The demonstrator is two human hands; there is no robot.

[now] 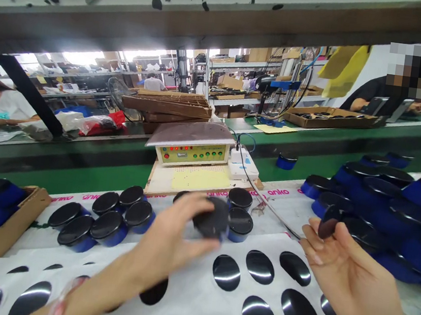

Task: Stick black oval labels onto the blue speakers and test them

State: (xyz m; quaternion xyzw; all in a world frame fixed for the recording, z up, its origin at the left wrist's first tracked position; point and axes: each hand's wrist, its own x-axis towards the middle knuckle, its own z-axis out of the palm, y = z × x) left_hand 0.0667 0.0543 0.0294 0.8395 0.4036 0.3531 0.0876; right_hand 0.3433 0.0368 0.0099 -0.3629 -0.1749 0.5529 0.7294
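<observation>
My left hand [173, 240], blurred by motion, grips a round black-topped piece [212, 218] between thumb and fingers above the bench. It looks like the short blue pieces with black tops [239, 222] standing just behind it. On the right, my right hand [352, 282] pinches a thin dark disc [329, 222] between thumb and fingertips, turned at an angle. Below and between both hands lies a white sheet [231, 303] bearing several glossy black round discs [259, 267]. Part of this sheet is hidden by my left forearm.
Blue black-topped pieces [110, 227] stand at the left and are piled high [374, 198] at the right. More fill a cardboard box [14, 225]. A control unit [192, 147] stands beyond, before a green conveyor belt [115, 179]. An overhead beam [212, 19] crosses above. Co-workers sit across.
</observation>
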